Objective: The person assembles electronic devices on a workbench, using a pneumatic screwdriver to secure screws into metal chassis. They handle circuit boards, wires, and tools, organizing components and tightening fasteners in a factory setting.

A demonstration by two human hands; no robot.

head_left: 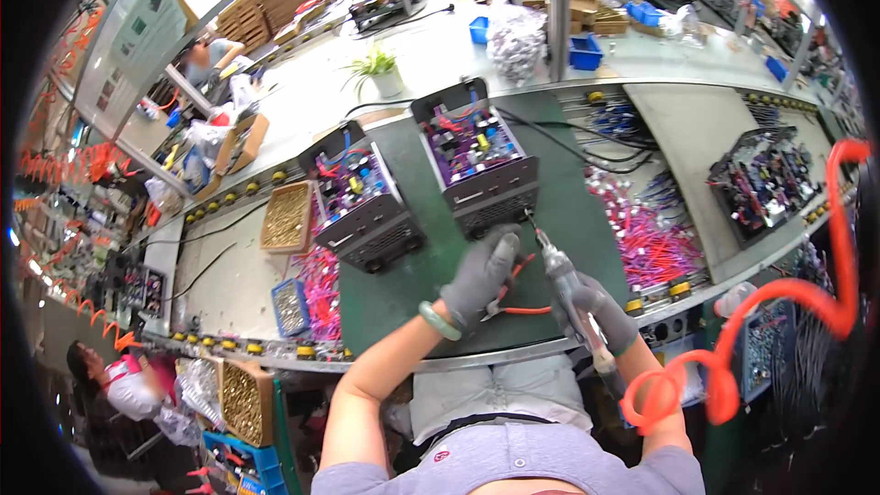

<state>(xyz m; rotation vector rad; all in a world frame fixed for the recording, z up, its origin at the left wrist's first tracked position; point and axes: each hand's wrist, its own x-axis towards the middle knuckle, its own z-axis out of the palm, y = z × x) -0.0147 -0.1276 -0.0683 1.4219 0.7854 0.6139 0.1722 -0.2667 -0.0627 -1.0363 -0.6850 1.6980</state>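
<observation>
My right hand (pixel 600 312), in a grey glove, is wrapped round an air screwdriver (pixel 561 270). The driver's bit points up at the lower right corner of a black metal equipment case (pixel 490 192), whose open top shows a purple circuit board with wires. Just below that case is my left hand (pixel 481 280), also gloved, its fingers curled together; what they hold, if anything, is hidden. Beside the left hand, pliers with red handles (pixel 524 311) lie on the green mat (pixel 440 307). A second open case (pixel 362 202) stands to the left.
An orange coiled air hose (pixel 770 293) hangs at the right. Pink and red wire bundles (pixel 646 238) lie right of the mat. To the left are a box of brass-coloured screws (pixel 286 218) and a blue tray (pixel 291 307). A potted plant (pixel 387 82) stands beyond the cases.
</observation>
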